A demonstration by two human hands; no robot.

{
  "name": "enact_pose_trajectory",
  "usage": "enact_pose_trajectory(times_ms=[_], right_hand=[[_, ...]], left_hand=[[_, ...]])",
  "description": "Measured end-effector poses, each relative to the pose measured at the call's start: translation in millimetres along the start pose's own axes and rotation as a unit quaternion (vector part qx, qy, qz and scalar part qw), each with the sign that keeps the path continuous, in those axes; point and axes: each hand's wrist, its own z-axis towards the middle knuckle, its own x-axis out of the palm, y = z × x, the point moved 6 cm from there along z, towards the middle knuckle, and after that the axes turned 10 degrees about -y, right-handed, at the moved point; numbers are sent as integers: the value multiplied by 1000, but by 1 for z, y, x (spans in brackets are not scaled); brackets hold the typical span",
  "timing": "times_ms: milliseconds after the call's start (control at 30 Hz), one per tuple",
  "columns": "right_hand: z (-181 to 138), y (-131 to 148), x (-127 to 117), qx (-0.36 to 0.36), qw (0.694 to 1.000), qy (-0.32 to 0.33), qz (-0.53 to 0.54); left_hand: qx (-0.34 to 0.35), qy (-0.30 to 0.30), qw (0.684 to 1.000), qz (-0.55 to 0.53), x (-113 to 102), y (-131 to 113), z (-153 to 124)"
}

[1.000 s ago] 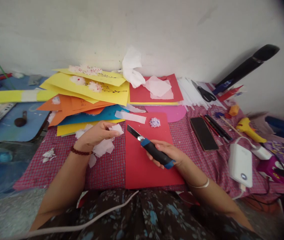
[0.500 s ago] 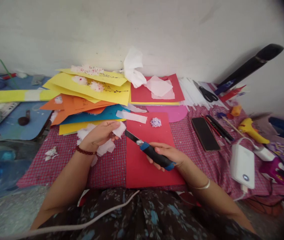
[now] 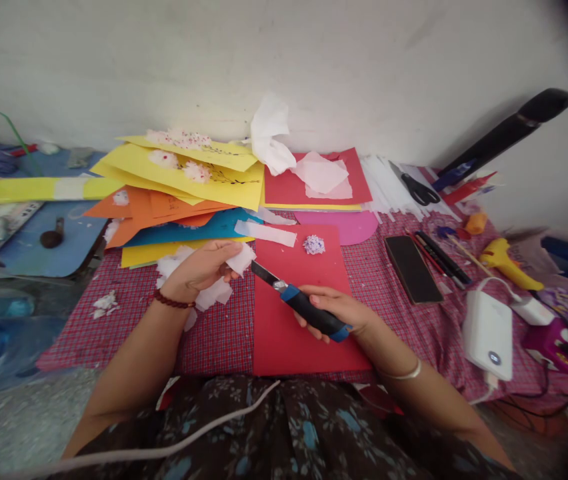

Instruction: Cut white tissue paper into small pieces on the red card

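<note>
My right hand (image 3: pixel 337 311) grips a blue and black utility knife (image 3: pixel 309 311) with its blade out, pointing up and left. The blade tip touches a small piece of white tissue paper (image 3: pixel 241 258) pinched in my left hand (image 3: pixel 200 268). More white tissue scraps (image 3: pixel 214 293) lie under and beside that hand. Both hands hover over a red sheet of card (image 3: pixel 294 303) on the checked cloth (image 3: pixel 214 333). A tiny white and purple paper flower (image 3: pixel 313 244) sits on the red sheet's far end.
A pile of yellow, orange and blue card (image 3: pixel 179 193) lies at the back left, red card with tissue (image 3: pixel 314 180) behind. To the right are a black phone (image 3: pixel 413 268), pens (image 3: pixel 439 257), scissors (image 3: pixel 417 188), a yellow glue gun (image 3: pixel 504 261) and a white power bank (image 3: pixel 487 333).
My right hand has swung the knife left until its blade meets the tissue piece in my left hand. The left hand has lifted that piece slightly toward the blade.
</note>
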Motion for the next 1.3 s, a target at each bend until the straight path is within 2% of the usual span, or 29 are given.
enact_pose_trajectory(times_ms=[233, 567, 767, 1000, 1167, 1300], right_hand=[[1, -1, -1, -5, 1000, 3, 6], [1, 0, 1, -15, 1000, 3, 11], [3, -1, 1, -21, 999, 15, 23], [4, -4, 3, -10, 1000, 11, 23], [5, -5, 4, -4, 1000, 10, 20], [4, -4, 4, -6, 1000, 9, 15]], left_hand=[[13, 14, 999, 25, 8, -7, -6], [40, 62, 986, 148, 13, -7, -11], [43, 79, 979, 185, 20, -6, -13], [-5, 86, 980, 181, 28, 9, -12], [-2, 118, 976, 180, 37, 9, -13], [12, 107, 976, 190, 33, 5, -14]])
